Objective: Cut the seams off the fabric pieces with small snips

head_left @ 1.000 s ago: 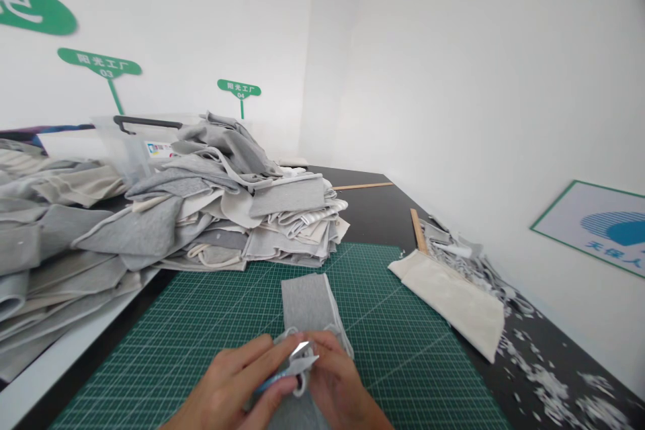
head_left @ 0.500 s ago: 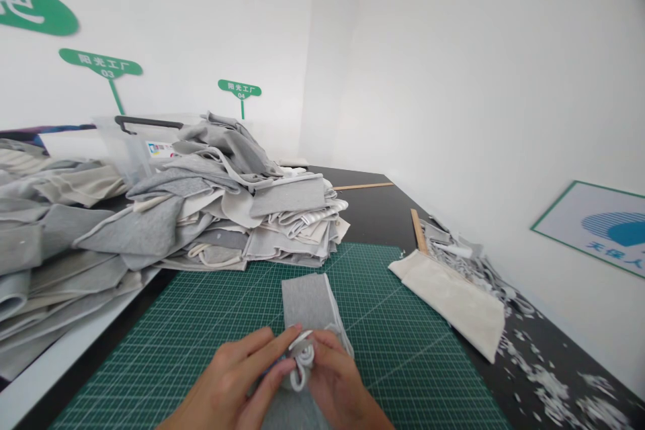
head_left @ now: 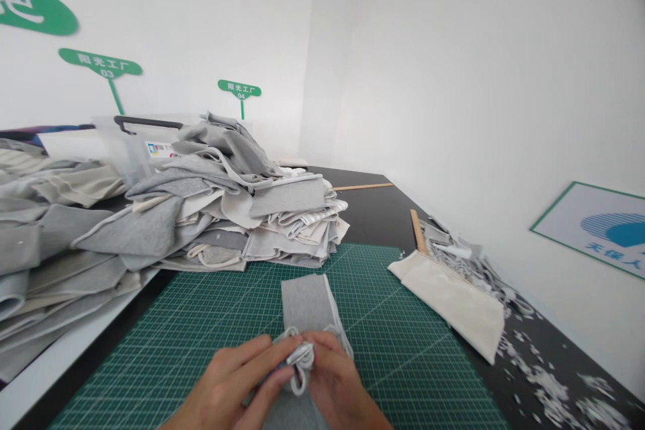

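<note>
Left hand: curled closed, fingers (head_left: 262, 366) pinching the bunched white cord loop against a sliver of blue, too hidden to name; left hand (head_left: 226, 383) low at the frame's edge.
Right hand: closed too, right hand (head_left: 337, 383) with fingertips pressed onto the same loop from the other side, just touching the left fingers.
White cord loop (head_left: 301, 364): soft, twisted, doubled over, gripped between both hands, above the grey strip's near part.
Grey jersey strip (head_left: 307, 306): flat, long, rectangular, with a pale folded edge, lying lengthwise on the mat under the hands.
Cutting mat (head_left: 403, 363): green, finely gridded, on a black table (head_left: 367, 211).
Fabric pile (head_left: 287, 228): grey and cream jersey, stacked in rumpled layers beyond the mat.
Clear plastic bin (head_left: 136, 144): dark handle, behind the pile, contents hidden.
Cream cloth (head_left: 448, 299): flat, tapered, right of the mat.
Fabric scraps (head_left: 549, 390): pale shreds strewn across the table's right side, near a wooden ruler (head_left: 418, 232).
</note>
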`<state>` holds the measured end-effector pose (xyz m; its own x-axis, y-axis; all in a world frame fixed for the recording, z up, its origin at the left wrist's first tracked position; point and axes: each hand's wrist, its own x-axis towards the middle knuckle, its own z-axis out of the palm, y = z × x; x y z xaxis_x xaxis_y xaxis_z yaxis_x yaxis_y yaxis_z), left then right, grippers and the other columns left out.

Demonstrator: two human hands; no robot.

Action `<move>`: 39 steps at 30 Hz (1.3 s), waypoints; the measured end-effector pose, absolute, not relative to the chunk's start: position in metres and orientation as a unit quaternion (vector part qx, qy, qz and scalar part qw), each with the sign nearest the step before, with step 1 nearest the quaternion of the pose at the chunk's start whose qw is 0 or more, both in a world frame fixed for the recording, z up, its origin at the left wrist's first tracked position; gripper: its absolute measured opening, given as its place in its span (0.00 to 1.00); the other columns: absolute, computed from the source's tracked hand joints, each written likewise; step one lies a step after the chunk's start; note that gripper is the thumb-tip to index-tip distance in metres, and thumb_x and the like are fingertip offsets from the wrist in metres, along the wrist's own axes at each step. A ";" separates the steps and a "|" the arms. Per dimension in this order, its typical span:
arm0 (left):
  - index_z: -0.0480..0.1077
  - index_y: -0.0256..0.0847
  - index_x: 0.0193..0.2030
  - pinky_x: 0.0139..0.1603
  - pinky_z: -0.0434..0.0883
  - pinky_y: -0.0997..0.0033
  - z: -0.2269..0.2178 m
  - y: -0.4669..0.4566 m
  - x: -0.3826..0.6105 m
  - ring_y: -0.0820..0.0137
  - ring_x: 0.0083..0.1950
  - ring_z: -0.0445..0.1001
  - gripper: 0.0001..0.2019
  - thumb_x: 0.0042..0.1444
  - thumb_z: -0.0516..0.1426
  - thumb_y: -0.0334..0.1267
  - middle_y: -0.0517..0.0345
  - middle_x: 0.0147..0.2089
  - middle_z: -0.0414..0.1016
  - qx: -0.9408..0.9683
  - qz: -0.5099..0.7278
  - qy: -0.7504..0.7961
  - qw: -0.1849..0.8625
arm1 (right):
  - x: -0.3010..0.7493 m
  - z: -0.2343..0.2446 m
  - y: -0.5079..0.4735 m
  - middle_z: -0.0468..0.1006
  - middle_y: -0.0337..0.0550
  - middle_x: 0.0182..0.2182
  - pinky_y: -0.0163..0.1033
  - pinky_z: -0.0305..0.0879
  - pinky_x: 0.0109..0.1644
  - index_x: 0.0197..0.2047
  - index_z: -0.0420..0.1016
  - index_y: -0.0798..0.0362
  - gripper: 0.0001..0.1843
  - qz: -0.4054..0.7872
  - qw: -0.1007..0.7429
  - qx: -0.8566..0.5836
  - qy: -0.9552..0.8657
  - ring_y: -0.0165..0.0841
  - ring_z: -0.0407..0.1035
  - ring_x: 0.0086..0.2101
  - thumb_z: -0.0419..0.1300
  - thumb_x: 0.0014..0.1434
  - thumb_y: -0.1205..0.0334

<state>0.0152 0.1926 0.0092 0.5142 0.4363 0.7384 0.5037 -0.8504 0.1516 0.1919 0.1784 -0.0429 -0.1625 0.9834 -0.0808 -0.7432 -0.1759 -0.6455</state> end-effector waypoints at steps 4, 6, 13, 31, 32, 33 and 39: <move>0.70 0.46 0.58 0.41 0.77 0.82 0.015 0.192 0.018 0.72 0.41 0.80 0.17 0.66 0.52 0.42 0.57 0.41 0.81 -0.868 -0.419 -0.265 0.035 | 0.191 -0.043 0.179 0.81 0.43 0.28 0.38 0.62 0.42 0.31 0.82 0.55 0.14 0.722 0.601 -0.248 -0.239 0.33 0.70 0.33 0.74 0.43 0.56; 0.69 0.46 0.59 0.38 0.77 0.83 0.017 0.192 0.020 0.74 0.39 0.80 0.17 0.67 0.50 0.38 0.57 0.38 0.81 -0.866 -0.427 -0.258 0.026 | 0.191 -0.042 0.179 0.80 0.42 0.27 0.38 0.62 0.41 0.31 0.82 0.55 0.13 0.726 0.597 -0.244 -0.241 0.31 0.69 0.31 0.74 0.44 0.56; 0.69 0.45 0.59 0.42 0.76 0.82 0.013 0.192 0.015 0.73 0.42 0.80 0.17 0.66 0.52 0.43 0.56 0.42 0.80 -0.868 -0.414 -0.273 0.037 | 0.191 -0.040 0.179 0.81 0.43 0.28 0.37 0.62 0.40 0.30 0.82 0.55 0.14 0.725 0.596 -0.249 -0.237 0.33 0.71 0.33 0.75 0.42 0.56; 0.69 0.44 0.59 0.42 0.76 0.80 0.008 0.192 0.015 0.71 0.42 0.80 0.16 0.65 0.53 0.39 0.57 0.43 0.81 -0.872 -0.410 -0.265 0.035 | 0.192 -0.043 0.179 0.80 0.43 0.29 0.38 0.63 0.41 0.32 0.81 0.55 0.15 0.728 0.589 -0.251 -0.244 0.33 0.70 0.32 0.74 0.43 0.55; 0.68 0.45 0.59 0.43 0.76 0.80 0.007 0.192 0.014 0.71 0.43 0.80 0.17 0.64 0.54 0.40 0.57 0.44 0.81 -0.872 -0.408 -0.268 0.032 | 0.192 -0.044 0.179 0.80 0.43 0.29 0.38 0.63 0.41 0.32 0.81 0.55 0.15 0.727 0.590 -0.252 -0.245 0.33 0.71 0.33 0.74 0.42 0.55; 0.68 0.45 0.60 0.44 0.76 0.80 0.006 0.192 0.014 0.71 0.44 0.80 0.18 0.63 0.55 0.41 0.57 0.45 0.80 -0.874 -0.402 -0.272 0.029 | 0.192 -0.044 0.179 0.80 0.43 0.29 0.38 0.63 0.41 0.31 0.81 0.55 0.15 0.726 0.592 -0.252 -0.243 0.33 0.71 0.33 0.75 0.41 0.56; 0.67 0.46 0.60 0.45 0.76 0.81 0.006 0.198 0.011 0.73 0.45 0.79 0.18 0.64 0.54 0.37 0.58 0.47 0.80 -0.873 -0.395 -0.286 -0.026 | 0.191 -0.040 0.182 0.75 0.40 0.24 0.38 0.61 0.40 0.29 0.80 0.55 0.13 0.722 0.590 -0.247 -0.263 0.31 0.66 0.29 0.73 0.45 0.54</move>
<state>0.0112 0.1977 0.0056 0.5244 0.5200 0.6742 0.4787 -0.8349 0.2716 0.1911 0.1817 -0.0404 -0.1813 0.9823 -0.0472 -0.7222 -0.1655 -0.6716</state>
